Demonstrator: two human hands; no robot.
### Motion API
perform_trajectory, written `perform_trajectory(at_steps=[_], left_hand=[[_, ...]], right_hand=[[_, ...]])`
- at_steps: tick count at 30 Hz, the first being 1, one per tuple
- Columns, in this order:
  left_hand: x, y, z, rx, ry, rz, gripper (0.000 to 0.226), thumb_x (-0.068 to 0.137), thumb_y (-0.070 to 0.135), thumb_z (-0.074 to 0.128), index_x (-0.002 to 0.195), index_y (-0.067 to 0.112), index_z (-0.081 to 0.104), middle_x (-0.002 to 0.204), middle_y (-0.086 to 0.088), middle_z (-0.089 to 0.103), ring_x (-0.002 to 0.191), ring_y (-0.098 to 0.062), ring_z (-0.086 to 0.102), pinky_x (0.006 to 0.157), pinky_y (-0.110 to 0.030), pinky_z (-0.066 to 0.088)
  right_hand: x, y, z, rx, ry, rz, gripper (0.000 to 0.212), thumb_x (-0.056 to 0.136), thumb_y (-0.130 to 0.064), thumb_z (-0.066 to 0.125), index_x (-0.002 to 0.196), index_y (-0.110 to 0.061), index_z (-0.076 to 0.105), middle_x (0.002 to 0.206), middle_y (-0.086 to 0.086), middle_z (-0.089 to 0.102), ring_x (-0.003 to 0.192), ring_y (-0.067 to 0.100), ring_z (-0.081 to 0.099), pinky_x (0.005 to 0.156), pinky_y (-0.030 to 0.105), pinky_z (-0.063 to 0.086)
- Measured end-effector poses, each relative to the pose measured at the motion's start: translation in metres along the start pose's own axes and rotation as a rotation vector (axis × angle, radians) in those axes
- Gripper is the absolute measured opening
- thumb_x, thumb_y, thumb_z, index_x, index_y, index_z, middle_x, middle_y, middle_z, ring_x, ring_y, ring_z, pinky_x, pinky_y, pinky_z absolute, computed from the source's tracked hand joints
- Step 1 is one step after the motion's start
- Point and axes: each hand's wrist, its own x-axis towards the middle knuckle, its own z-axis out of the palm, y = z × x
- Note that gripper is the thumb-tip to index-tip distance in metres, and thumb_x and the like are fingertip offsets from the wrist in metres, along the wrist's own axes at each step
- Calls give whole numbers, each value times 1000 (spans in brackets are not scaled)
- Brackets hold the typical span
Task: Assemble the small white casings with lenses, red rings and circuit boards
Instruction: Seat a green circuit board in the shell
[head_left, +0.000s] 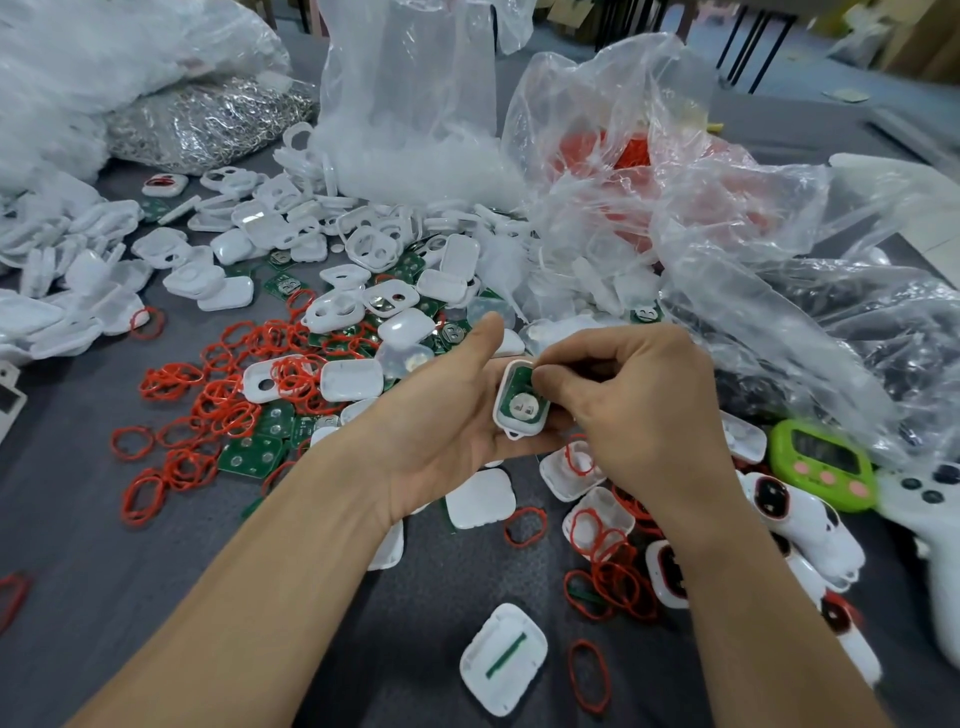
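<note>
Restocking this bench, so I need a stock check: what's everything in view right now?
casing: one, white, in left palm.
board: one, green, inside that casing.
loose casings: many, white, table centre.
rings: many, red, scattered around.
loose boards: several, green, among rings.
bags: several, clear, behind.
timer: one, green, right.
table: one, grey, underneath.
left hand: holds casing.
right hand: pinches board.

Dark grey worktable (104, 545), black metal legs (749, 41) beyond, pale floor (805, 57), brown cardboard boxes (927, 44)
</note>
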Motion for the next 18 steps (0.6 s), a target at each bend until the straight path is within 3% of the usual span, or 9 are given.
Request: perform_trajectory(at_steps=[4, 8, 14, 18], left_hand=[[0, 1, 1, 8, 9, 2, 79, 106, 59, 19, 140, -4, 55, 147, -31, 49, 122, -34, 55, 112, -49, 46], [0, 1, 1, 3, 14, 1, 78, 105, 59, 21, 140, -1, 56, 146, -29, 50, 117, -33, 56, 106, -44, 51], [1, 0, 0, 4, 12, -3, 80, 106, 60, 19, 140, -3, 55, 146, -29, 52, 120, -33, 55, 114, -49, 45], [1, 0, 0, 0, 15, -3, 79, 106, 59, 18, 138, -2, 57, 142, -26, 58, 132, -37, 57, 110, -45, 49]], right_hand=[[3, 4, -3, 9, -32, 5, 23, 84, -10, 79, 72, -29, 79, 67, -15, 74, 63, 2, 71, 59, 14, 53], [7, 9, -6, 36, -70, 51, 19, 86, -12, 77, 74, -26, 79, 68, -10, 75, 65, 7, 72, 64, 28, 58], [6, 6, -6, 11, -119, 43, 22, 87, -12, 76, 72, -28, 79, 67, -11, 75, 62, 7, 71, 59, 24, 57], [4, 2, -2, -40, -77, 8, 17, 85, -15, 78, 74, -28, 80, 65, -17, 73, 62, -1, 69, 57, 11, 50]])
